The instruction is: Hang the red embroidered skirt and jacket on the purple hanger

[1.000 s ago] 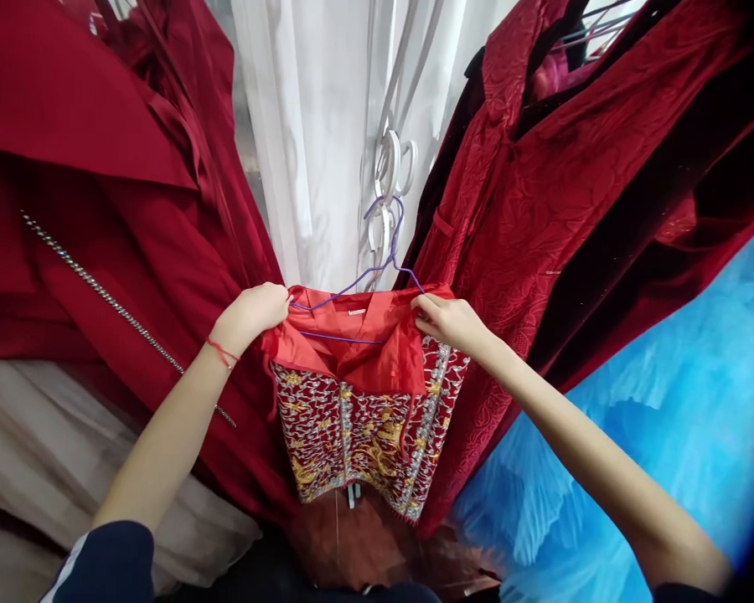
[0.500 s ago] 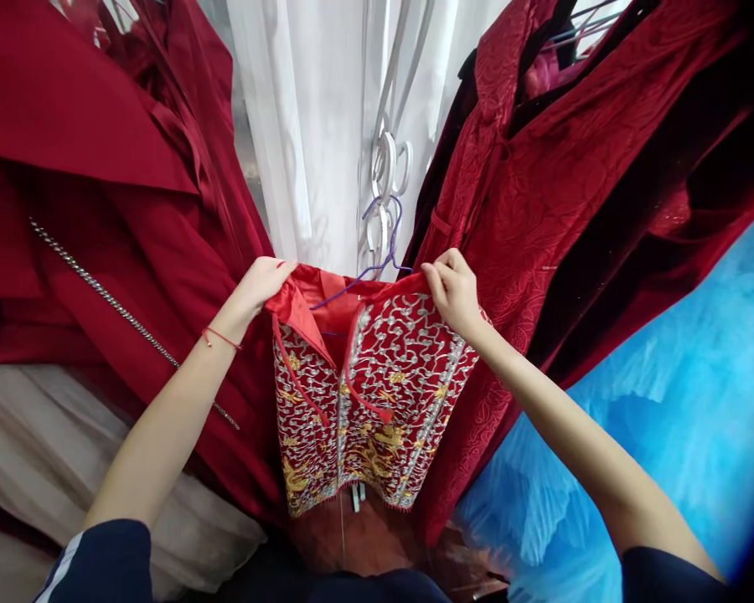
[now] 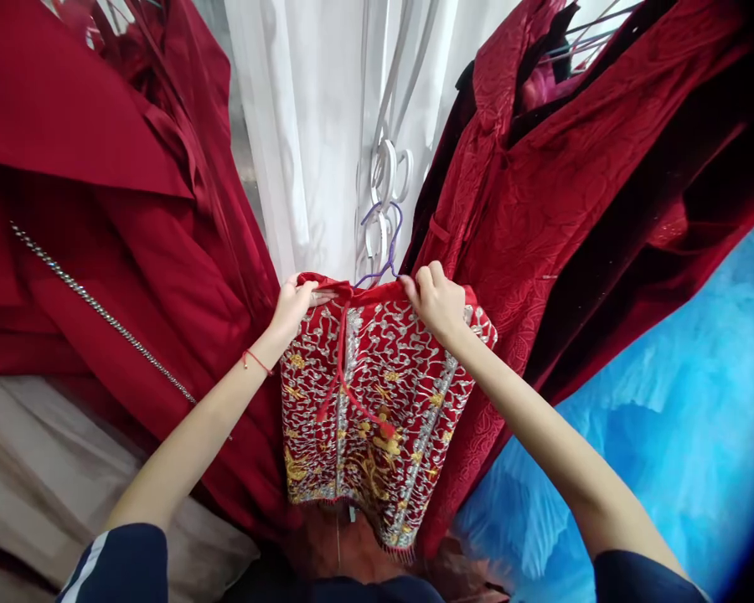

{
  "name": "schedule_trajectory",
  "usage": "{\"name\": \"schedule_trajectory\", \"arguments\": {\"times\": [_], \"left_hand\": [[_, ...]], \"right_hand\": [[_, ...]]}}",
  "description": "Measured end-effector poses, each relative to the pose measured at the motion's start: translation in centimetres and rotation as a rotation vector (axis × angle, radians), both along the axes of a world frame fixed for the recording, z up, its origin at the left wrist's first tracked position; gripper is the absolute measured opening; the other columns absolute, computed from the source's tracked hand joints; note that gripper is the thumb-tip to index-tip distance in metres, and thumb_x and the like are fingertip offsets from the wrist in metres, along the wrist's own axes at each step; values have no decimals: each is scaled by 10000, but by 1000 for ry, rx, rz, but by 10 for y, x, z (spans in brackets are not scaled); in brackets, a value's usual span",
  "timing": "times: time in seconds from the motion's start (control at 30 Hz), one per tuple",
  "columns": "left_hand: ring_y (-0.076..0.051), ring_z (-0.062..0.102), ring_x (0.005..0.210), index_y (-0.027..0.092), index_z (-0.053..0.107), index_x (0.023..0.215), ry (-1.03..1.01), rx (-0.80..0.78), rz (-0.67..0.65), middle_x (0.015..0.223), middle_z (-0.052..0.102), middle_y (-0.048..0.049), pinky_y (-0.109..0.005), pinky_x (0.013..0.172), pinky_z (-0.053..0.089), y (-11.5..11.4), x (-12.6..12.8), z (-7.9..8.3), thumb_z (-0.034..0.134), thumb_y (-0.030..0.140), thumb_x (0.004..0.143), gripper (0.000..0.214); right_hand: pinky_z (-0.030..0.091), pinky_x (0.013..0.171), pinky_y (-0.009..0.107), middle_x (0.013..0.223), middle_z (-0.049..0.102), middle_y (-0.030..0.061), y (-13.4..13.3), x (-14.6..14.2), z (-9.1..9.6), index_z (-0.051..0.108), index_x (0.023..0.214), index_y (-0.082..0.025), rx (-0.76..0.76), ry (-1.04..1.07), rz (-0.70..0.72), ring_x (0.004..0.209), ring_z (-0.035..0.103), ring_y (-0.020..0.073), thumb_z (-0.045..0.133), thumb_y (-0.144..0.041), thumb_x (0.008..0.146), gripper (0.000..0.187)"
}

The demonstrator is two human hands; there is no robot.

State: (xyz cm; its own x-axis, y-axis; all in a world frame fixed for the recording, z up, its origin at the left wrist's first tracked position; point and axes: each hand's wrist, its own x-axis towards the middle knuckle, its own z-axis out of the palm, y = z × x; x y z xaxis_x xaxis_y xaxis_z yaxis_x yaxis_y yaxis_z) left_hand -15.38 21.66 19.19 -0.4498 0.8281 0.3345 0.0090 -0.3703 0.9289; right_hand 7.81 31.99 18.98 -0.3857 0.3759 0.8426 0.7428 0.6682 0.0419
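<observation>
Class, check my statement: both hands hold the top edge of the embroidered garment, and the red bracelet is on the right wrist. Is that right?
Not quite: the head view shows the red bracelet on the left wrist. The rest stands: the left hand and right hand both hold the top edge of the embroidered garment.

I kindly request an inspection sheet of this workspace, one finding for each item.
Surface: no tabletop seen; reddish area below, unclear what.
Handled things: embroidered red garment, red cord dangling in front; purple hanger showing above its upper edge, hook by white rings.
Clutter: red clothes close on both sides.
Hands: left hand and right hand both grip the upper edge.
Cables: nothing seen.
Surroundings: white curtain behind, blue fabric at lower right, pale fabric at lower left.
</observation>
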Motion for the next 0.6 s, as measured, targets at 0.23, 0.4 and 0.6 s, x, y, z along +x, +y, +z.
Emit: {"name": "schedule_trajectory", "arguments": {"times": [0.23, 0.4, 0.6], "left_hand": [[-132, 550, 659, 179, 609, 926, 947, 98, 151, 727, 565, 18, -293, 697, 483, -7, -42, -21, 736, 286, 757, 238], [-196, 562, 843, 189, 631, 865, 1269, 198, 290, 916, 579, -50, -345, 782, 470, -7, -49, -19, 689, 394, 823, 218], [-212, 602, 866, 178, 583, 908, 1386, 171, 191, 890, 647, -52, -401, 889, 444, -5, -42, -25, 489, 367, 952, 215]], "right_hand": [[293, 625, 320, 794, 596, 79, 10, 18, -12, 631, 897, -185, 281, -360, 120, 735, 476, 189, 449, -519, 956, 385], [321, 707, 340, 920, 637, 95, 1, 13, -13, 627, 1007, -184, 331, -510, 195, 813, 489, 196, 361, -158, 995, 268], [379, 717, 349, 977, 621, 158, -13, -16, -37, 514, 1293, -79, 198, -495, 89, 853, 521, 242, 360, -136, 951, 380]]}}
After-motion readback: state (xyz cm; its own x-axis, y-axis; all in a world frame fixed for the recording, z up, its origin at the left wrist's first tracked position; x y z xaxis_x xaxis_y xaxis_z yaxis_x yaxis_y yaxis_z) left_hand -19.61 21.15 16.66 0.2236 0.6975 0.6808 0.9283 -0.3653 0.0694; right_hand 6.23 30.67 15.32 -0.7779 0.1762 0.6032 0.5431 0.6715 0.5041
